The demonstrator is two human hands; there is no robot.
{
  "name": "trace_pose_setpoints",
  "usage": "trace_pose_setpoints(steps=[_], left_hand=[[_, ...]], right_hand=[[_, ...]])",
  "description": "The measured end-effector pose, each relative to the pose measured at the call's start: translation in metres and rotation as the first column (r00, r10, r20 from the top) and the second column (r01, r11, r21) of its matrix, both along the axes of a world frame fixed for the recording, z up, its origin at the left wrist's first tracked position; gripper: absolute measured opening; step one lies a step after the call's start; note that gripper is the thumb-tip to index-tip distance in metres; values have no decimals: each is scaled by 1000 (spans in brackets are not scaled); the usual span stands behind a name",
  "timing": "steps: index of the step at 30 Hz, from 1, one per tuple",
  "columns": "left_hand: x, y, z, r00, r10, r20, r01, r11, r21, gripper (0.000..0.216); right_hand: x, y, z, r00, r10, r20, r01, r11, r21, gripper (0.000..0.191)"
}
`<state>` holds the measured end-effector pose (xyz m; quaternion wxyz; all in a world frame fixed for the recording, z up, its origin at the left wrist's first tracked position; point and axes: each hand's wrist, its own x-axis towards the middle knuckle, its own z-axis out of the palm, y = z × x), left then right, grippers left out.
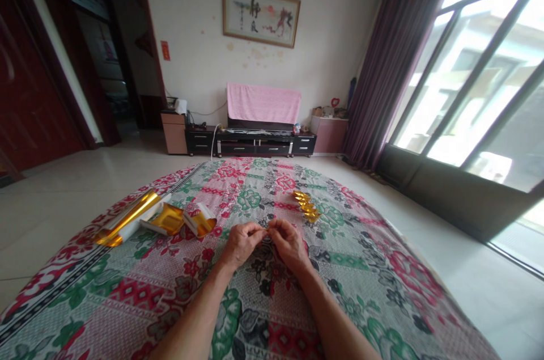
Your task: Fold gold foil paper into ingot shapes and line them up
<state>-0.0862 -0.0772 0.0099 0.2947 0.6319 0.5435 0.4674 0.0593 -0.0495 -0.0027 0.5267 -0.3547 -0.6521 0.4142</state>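
Bare forearms reach over the patterned cloth toward its middle, where the fingertips meet. Left hand and right hand each have thumb and fingers pinched together, tip to tip; whatever sits between them is too small and covered to make out. Judging by the grip, close fingertip work on some small piece is in hand, and the next move calls for light, steady pinches from both sides.

Just beyond the right hand, and apart from it, small gold pieces sit in a short row. Beyond the left hand, farther to the side, lie gold sheets with white wrapping and a long gold roll. Past the cloth, a low black cabinet stands against the wall.
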Motion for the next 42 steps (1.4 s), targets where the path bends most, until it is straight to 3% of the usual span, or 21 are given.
trace_pose_setpoints(steps=[9, 19, 29, 38, 42], left_hand=[[-2, 2, 0, 999, 6, 35, -4, 999, -49, 32], [-3, 2, -1, 997, -24, 71, 31, 996, -87, 32], [-7, 4, -3, 982, -70, 177, 90, 990, -109, 32], [-6, 3, 1, 981, -77, 179, 100, 988, -121, 30], [-5, 3, 1, 985, -77, 154, 96, 988, -122, 30]], right_hand=[[1, 1, -4, 991, 34, 133, -37, 999, 16, 24], [1, -1, 2, 988, 135, -72, -144, 980, -136, 24], [5, -1, 3, 965, 145, -218, -200, 947, -253, 23], [4, 0, 2, 993, 117, -32, -120, 986, -118, 23], [3, 0, 1, 987, 144, -71, -153, 979, -137, 19]])
